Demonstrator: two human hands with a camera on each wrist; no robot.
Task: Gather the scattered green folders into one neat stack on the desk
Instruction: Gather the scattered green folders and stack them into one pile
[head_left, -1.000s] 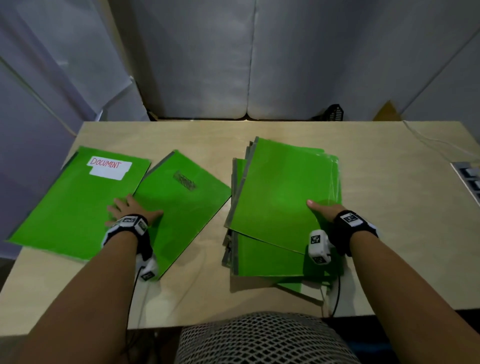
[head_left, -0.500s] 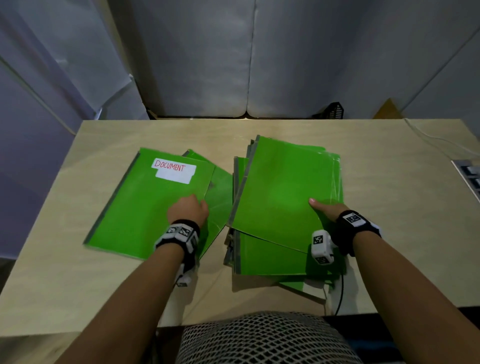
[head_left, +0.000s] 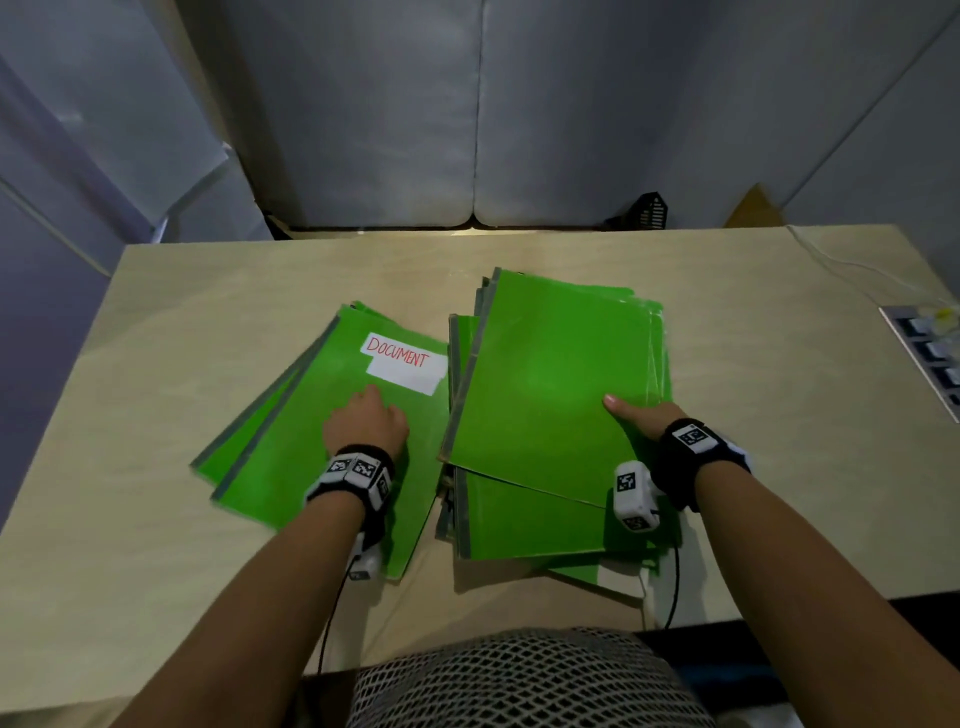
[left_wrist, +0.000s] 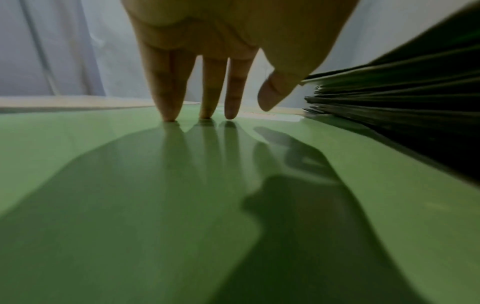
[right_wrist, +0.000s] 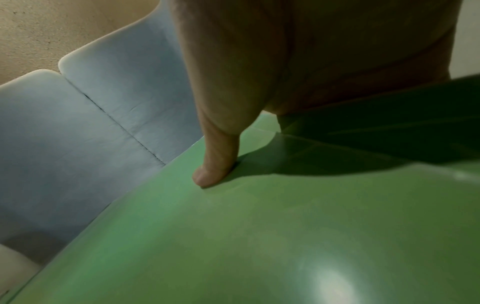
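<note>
A green folder with a white DOCUMENT label (head_left: 311, 467) lies left of centre, on top of another green folder (head_left: 244, 431). My left hand (head_left: 363, 426) rests on the labelled folder, and the left wrist view shows straight fingertips (left_wrist: 205, 115) pressing its cover (left_wrist: 130, 205). Its right edge touches the uneven stack of green folders (head_left: 519, 525), whose edges (left_wrist: 389, 98) also show. My right hand (head_left: 644, 415) holds the skewed top folder (head_left: 545, 389) at its right edge. The thumb (right_wrist: 215, 160) lies on the cover (right_wrist: 259, 236); the fingers are hidden beneath.
The pale wooden desk (head_left: 208, 291) has bare surface on the far left and right. A power strip (head_left: 930, 358) with a white cable (head_left: 841, 270) sits at the right edge. A black basket (head_left: 649, 210) stands behind the desk. A mesh chair back (head_left: 519, 680) is below.
My left hand slid the DOCUMENT folder to the right, over the second loose folder and up against the stack. My right hand kept its hold on the top folder.
</note>
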